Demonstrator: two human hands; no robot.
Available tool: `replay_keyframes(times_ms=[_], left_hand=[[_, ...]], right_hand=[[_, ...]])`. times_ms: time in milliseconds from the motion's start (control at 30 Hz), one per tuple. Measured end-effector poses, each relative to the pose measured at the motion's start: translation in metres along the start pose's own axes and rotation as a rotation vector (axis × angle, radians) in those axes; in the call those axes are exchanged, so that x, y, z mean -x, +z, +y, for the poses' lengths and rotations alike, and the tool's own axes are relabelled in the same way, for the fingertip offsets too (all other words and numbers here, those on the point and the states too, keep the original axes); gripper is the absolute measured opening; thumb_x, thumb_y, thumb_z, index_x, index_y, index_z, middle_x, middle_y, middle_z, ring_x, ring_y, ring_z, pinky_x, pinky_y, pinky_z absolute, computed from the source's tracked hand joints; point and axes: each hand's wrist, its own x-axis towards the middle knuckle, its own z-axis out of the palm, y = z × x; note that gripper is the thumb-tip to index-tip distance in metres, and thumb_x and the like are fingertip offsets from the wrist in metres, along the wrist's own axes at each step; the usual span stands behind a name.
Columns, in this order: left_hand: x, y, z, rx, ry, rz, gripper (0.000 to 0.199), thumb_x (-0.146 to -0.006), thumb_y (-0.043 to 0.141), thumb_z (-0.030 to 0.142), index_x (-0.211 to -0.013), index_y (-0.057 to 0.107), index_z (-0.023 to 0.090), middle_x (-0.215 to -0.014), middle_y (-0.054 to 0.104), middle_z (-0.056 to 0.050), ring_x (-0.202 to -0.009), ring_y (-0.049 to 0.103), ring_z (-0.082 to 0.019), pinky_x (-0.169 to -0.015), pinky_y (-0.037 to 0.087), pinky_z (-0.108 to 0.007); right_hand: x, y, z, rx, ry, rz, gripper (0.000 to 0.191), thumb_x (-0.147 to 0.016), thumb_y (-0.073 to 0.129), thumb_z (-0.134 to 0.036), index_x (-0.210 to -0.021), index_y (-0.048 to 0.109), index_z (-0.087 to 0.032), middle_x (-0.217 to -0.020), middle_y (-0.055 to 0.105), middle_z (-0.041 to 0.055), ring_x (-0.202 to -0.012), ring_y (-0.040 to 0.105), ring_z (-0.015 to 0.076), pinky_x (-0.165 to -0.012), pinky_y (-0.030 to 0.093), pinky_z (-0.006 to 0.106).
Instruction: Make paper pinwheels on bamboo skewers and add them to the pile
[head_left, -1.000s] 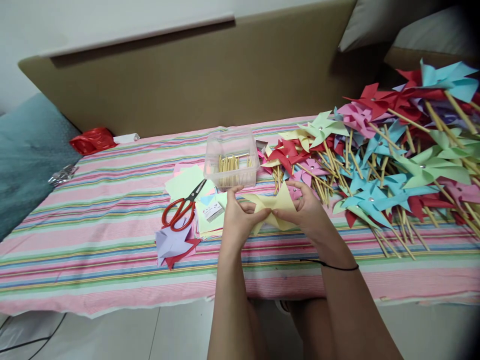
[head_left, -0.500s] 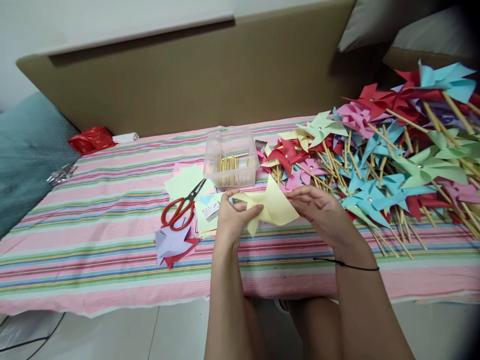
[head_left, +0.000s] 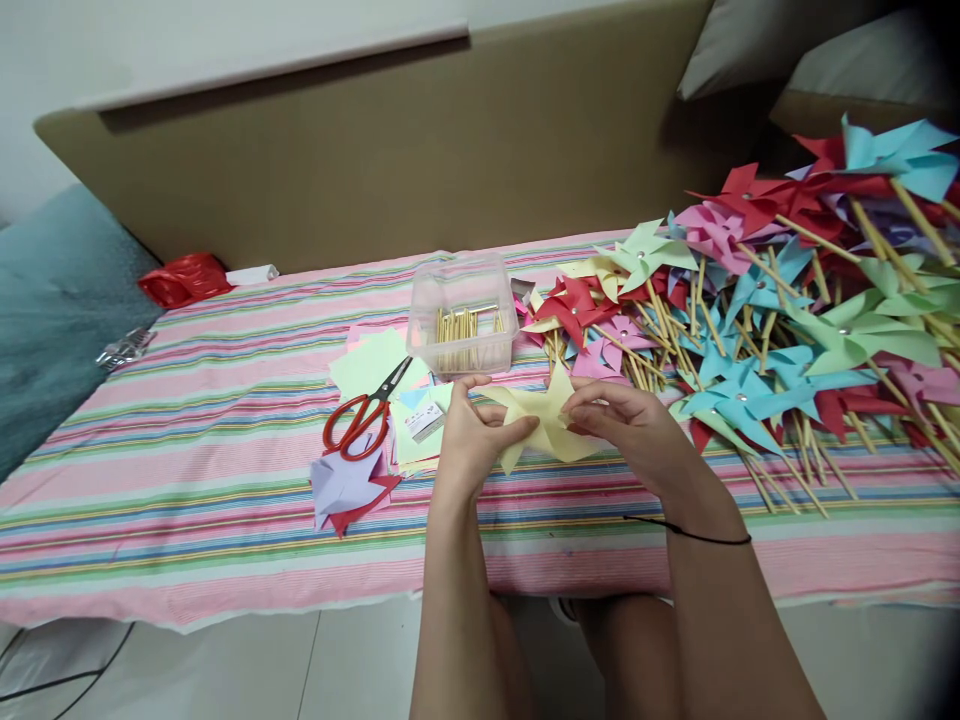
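Observation:
A pale yellow paper pinwheel [head_left: 551,425] with folded, pointed blades is held above the striped cloth, between my two hands. My left hand [head_left: 480,435] pinches it from the left, the thumb lying across its front near the centre. At its right side my right hand [head_left: 619,415] has thumb and fingers closed on one blade. Left of my left hand lie red-handled scissors [head_left: 360,415] on coloured paper squares [head_left: 371,362], beside a small printed card [head_left: 426,422]. Flat lilac and red paper pieces [head_left: 349,487] lie just below the scissors.
A clear plastic box [head_left: 461,345] of short sticks stands beyond my hands. Finished pinwheels [head_left: 742,395] on sticks pile up along the right. A red plastic bag [head_left: 186,282] lies at the far left, and a sofa back [head_left: 375,160] rises behind the striped cloth [head_left: 225,450].
My right hand has moved slightly left and inward, fingers now bunched at the pinwheel's right blade. The upright blade has been bent in and the paper looks more folded.

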Motion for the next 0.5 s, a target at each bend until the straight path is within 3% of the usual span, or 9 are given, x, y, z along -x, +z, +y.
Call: replay_keyframes(times_ms=[133, 500], left_hand=[[0.000, 0.002, 0.000, 0.004, 0.011, 0.025, 0.070, -0.053, 0.082, 0.022, -0.104, 0.035, 0.021, -0.056, 0.064, 0.006, -0.046, 0.059, -0.013, -0.044, 0.045, -0.020], [-0.001, 0.001, -0.001, 0.006, 0.000, 0.010, 0.072, -0.052, 0.084, 0.022, -0.104, 0.035, 0.022, -0.060, 0.066, 0.003, -0.049, 0.061, -0.014, -0.044, 0.046, -0.021]], right_hand=[[-0.003, 0.010, 0.000, -0.009, -0.050, 0.016, 0.008, -0.071, 0.076, -0.029, -0.073, 0.071, -0.023, -0.075, 0.063, -0.0007, -0.069, 0.061, 0.0114, -0.063, 0.051, 0.023], [-0.006, 0.016, 0.003, 0.112, -0.097, 0.023, 0.013, -0.070, 0.076, -0.032, -0.070, 0.070, -0.021, -0.071, 0.059, 0.0004, -0.065, 0.060, 0.0132, -0.060, 0.051, 0.027]])
